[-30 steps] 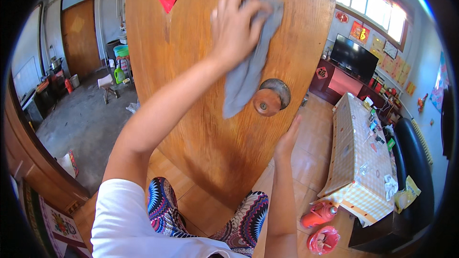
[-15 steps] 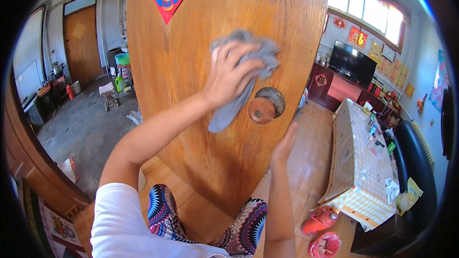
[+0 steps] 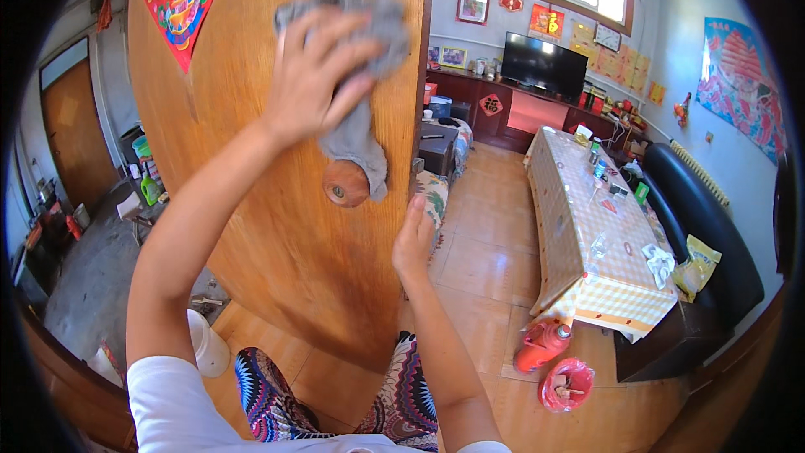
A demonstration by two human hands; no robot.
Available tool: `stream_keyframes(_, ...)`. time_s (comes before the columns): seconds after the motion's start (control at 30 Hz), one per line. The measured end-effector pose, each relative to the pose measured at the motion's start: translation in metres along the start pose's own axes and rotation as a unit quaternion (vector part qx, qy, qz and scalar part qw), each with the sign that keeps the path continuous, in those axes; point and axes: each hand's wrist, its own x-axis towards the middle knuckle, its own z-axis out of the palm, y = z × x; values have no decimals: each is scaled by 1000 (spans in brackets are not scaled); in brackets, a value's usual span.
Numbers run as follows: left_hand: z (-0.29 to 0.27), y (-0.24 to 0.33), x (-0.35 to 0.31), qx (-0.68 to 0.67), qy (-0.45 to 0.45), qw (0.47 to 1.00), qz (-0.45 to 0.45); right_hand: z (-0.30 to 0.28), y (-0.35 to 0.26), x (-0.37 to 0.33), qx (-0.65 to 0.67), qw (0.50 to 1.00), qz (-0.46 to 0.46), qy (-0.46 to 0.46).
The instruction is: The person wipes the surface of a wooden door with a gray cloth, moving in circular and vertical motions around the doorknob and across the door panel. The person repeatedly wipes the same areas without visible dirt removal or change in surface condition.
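A wooden door (image 3: 277, 243) stands in front of me, with a round wooden knob (image 3: 345, 184) near its edge. My left hand (image 3: 319, 75) presses a grey cloth (image 3: 381, 29) against the door above the knob, fingers bent over it. The cloth looks blurred along its top, and its lower end hangs down behind and beside the knob. Lower down, my right hand (image 3: 412, 239) rests at the door's edge, fingers stretched upward. Part of that hand is hidden from view. A red diamond-shaped paper decoration (image 3: 186, 4) hangs on the door at upper left.
To the right is a long table (image 3: 562, 243) with a checked cloth and small items, beside a black sofa (image 3: 704, 226). A red flask (image 3: 542, 346) and a red-lined bin (image 3: 567, 386) stand on the floor. A white bucket (image 3: 207, 344) sits by my left leg.
The view has turned right, so the door appears farther left. My left hand and the cloth are higher above the knob; the cloth's tail now lies against the knob. My right hand stays at the edge.
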Motion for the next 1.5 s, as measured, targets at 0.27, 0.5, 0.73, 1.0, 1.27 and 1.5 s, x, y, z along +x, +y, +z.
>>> stream_keyframes(0.27,-21,-28,-5,-1,-54,998,-29,8,9,-1,20,1000,7,-6)
stream_keyframes(0.5,7,-72,118,78,132,983,-104,13,16,-3,32,999,7,0)
stream_keyframes(0.73,-5,-6,-7,0,-15,1000,22,4,16,0,53,998,23,4)
stream_keyframes(1.0,9,-67,94,57,39,997,-27,10,8,-1,63,998,3,26)
stream_keyframes(1.27,15,-50,140,110,132,981,-85,2,23,-2,45,999,5,15)
stream_keyframes(1.5,-11,-4,-9,3,-30,999,24,2,10,-6,20,1000,-21,3)
